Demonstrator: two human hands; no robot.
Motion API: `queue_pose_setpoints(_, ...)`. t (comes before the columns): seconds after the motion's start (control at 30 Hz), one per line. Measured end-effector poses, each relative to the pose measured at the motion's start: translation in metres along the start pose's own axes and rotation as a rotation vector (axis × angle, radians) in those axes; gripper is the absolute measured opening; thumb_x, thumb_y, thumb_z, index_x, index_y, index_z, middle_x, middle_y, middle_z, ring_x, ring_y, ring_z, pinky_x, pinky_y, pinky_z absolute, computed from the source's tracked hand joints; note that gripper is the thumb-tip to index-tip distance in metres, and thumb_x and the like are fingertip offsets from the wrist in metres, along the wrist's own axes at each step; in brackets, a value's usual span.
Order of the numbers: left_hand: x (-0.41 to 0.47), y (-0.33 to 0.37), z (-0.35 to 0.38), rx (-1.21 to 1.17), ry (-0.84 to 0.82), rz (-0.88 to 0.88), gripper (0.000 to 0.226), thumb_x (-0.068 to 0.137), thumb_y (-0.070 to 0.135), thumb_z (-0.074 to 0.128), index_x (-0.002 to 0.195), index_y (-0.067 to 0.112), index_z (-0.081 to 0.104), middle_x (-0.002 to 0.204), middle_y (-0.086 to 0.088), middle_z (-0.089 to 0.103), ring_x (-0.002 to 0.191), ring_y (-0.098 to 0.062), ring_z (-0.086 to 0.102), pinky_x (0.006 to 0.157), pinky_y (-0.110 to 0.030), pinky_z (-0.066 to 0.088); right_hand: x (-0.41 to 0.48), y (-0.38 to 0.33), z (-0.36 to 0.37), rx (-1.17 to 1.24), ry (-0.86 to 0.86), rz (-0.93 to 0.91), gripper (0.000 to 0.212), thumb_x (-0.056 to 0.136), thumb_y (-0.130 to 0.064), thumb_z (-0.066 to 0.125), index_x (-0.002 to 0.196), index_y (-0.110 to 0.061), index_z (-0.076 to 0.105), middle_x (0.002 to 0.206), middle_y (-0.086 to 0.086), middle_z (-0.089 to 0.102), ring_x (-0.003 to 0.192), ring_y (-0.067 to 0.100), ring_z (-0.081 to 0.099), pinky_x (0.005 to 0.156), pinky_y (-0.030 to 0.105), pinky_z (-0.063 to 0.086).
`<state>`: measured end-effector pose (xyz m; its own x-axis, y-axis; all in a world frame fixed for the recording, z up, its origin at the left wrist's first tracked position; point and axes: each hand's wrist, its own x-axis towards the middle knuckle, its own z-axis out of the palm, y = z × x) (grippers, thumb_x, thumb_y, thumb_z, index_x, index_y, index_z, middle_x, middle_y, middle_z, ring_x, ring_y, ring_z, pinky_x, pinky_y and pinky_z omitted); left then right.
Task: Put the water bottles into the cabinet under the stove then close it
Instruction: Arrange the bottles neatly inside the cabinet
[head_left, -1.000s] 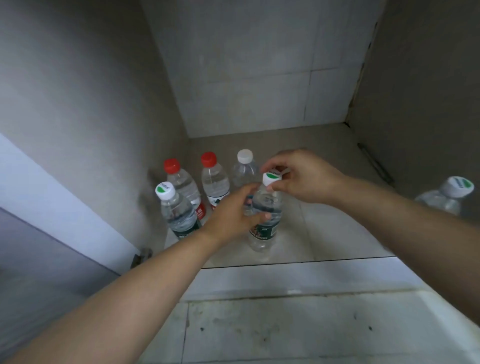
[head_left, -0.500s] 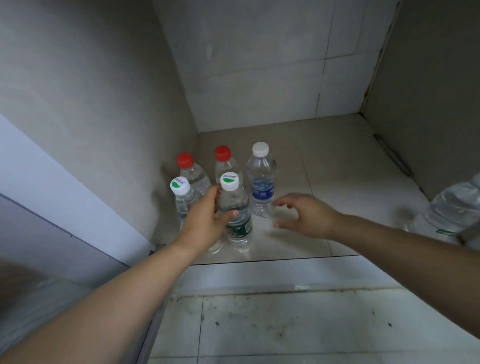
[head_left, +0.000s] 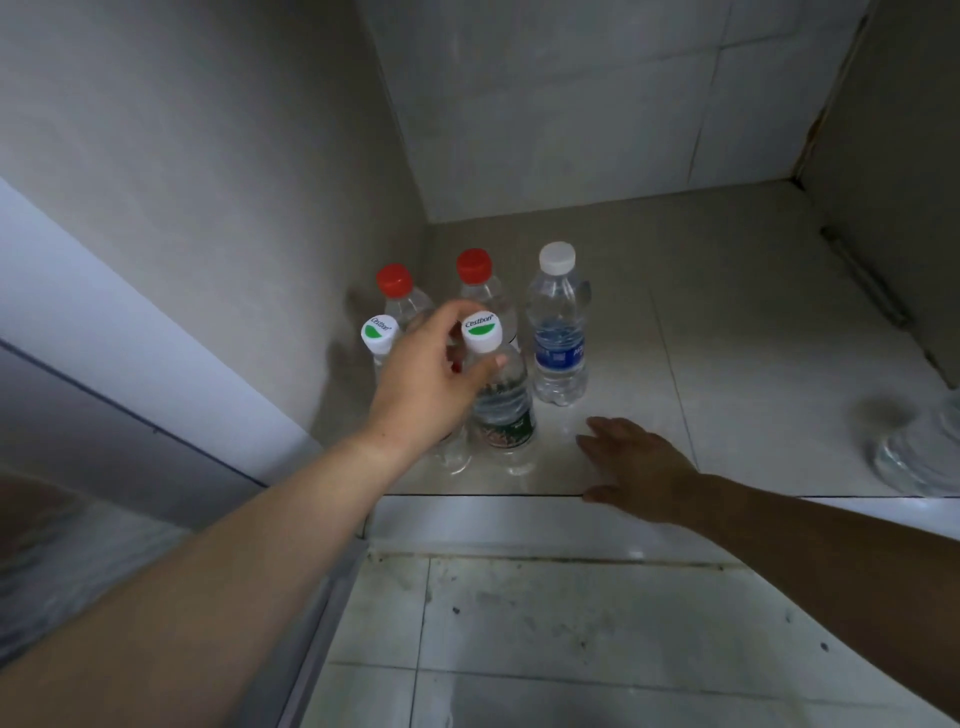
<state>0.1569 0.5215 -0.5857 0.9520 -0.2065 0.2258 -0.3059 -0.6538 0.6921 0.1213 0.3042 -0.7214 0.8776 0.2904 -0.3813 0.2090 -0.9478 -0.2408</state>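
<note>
Several water bottles stand in the cabinet's front left corner. Two red-capped bottles (head_left: 474, 270) are at the back with a blue-labelled white-capped bottle (head_left: 558, 338) to their right. In front stand two bottles with green-and-white caps. My left hand (head_left: 431, 384) is wrapped around the neck of the right one, the green-labelled bottle (head_left: 501, 410); the other (head_left: 379, 332) is partly hidden behind that hand. My right hand (head_left: 631, 462) lies flat and open on the cabinet floor near its front edge, holding nothing.
Another clear bottle (head_left: 919, 452) lies blurred at the right edge of the cabinet floor (head_left: 753, 322). Tiled walls close the cabinet at left, back and right. The open cabinet door (head_left: 119, 332) stands at the left. Dirty floor tiles (head_left: 571, 623) lie below the sill.
My right hand let go of the green-labelled bottle's cap and dropped back to the cabinet's front edge. My left hand slid the bottle left beside the others, still gripping it.
</note>
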Motion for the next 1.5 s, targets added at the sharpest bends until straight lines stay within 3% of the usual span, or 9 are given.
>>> queue_pose_setpoints(0.2,0.004,0.008,0.006,0.092,-0.011,0.012,0.040,0.078,0.037,0.072,0.110,0.024,0.052,0.103,0.004,0.063,0.090,-0.014,0.061,0.079,-0.038,0.053,-0.001,0.003,0.007,-0.002,0.029,0.000,0.075,0.088,-0.056,0.046,0.147,-0.024,0.014,0.158,0.002,0.003,0.145,0.022,0.006,0.117,0.038,0.015)
queue_pose_setpoints(0.4,0.002,0.003,0.000,-0.032,-0.167,0.094,0.040,0.086,0.021,0.066,0.122,0.029,0.050,0.109,0.014,0.060,0.093,-0.006,0.059,0.084,-0.027,0.050,-0.007,0.000,0.013,0.024,0.055,0.045,0.072,0.089,-0.055,0.043,0.147,-0.024,0.014,0.159,0.001,0.002,0.145,0.022,0.004,0.118,0.040,0.013)
queue_pose_setpoints(0.57,0.004,0.004,0.000,0.009,-0.041,0.047,0.039,0.079,0.032,0.072,0.113,0.025,0.054,0.095,0.015,0.060,0.077,-0.007,0.061,0.069,-0.021,0.049,-0.012,-0.004,0.017,0.044,0.080,0.076,0.069,0.090,-0.053,0.043,0.147,-0.023,0.016,0.158,0.001,0.004,0.145,0.022,0.005,0.118,0.040,0.014)
queue_pose_setpoints(0.67,0.008,0.007,0.001,0.043,-0.017,0.045,0.042,0.075,0.035,0.075,0.109,0.024,0.053,0.097,0.015,0.061,0.082,-0.008,0.060,0.070,-0.022,0.049,-0.010,-0.005,0.017,0.028,0.073,0.078,0.069,0.090,-0.053,0.043,0.147,-0.023,0.016,0.158,0.003,0.006,0.145,0.023,0.007,0.117,0.041,0.017)
queue_pose_setpoints(0.8,0.010,0.006,0.001,-0.009,-0.148,0.091,0.044,0.082,0.025,0.070,0.121,0.027,0.051,0.114,0.007,0.062,0.101,-0.010,0.059,0.085,-0.026,0.048,-0.011,-0.006,0.016,0.031,0.064,0.093,0.069,0.091,-0.052,0.043,0.147,-0.023,0.016,0.158,0.002,0.006,0.145,0.023,0.007,0.117,0.040,0.016)
queue_pose_setpoints(1.1,0.023,0.006,-0.006,-0.159,-0.388,0.042,0.046,0.082,0.009,0.068,0.111,0.040,0.052,0.117,0.009,0.058,0.106,-0.008,0.057,0.093,-0.025,0.045,-0.016,-0.006,0.017,0.043,0.075,0.100,0.069,0.090,-0.052,0.044,0.147,-0.023,0.017,0.158,0.001,0.006,0.145,0.022,0.008,0.117,0.039,0.017)
queue_pose_setpoints(1.23,0.009,0.007,0.007,-0.164,-0.139,-0.011,0.045,0.071,0.031,0.080,0.110,0.037,0.058,0.113,0.008,0.060,0.101,-0.008,0.058,0.087,-0.023,0.047,-0.019,-0.003,0.015,0.044,0.065,0.109,0.071,0.089,-0.053,0.045,0.147,-0.023,0.017,0.158,0.001,0.004,0.145,0.022,0.007,0.117,0.040,0.017)
queue_pose_setpoints(1.33,0.006,0.008,0.015,-0.139,0.050,-0.003,0.039,0.071,0.027,0.080,0.106,0.028,0.062,0.105,0.006,0.065,0.092,-0.011,0.060,0.081,-0.027,0.051,-0.022,0.001,0.014,0.038,0.069,0.119,0.071,0.089,-0.053,0.044,0.147,-0.023,0.015,0.158,0.001,0.004,0.145,0.022,0.006,0.117,0.041,0.017)
queue_pose_setpoints(1.5,0.025,0.011,0.005,-0.173,-0.217,0.016,0.042,0.078,0.006,0.071,0.109,0.032,0.060,0.112,0.010,0.063,0.104,-0.007,0.060,0.091,-0.024,0.046,-0.027,0.004,0.014,0.056,0.060,0.107,0.070,0.090,-0.052,0.043,0.147,-0.023,0.014,0.158,0.001,0.003,0.145,0.022,0.005,0.118,0.041,0.015)
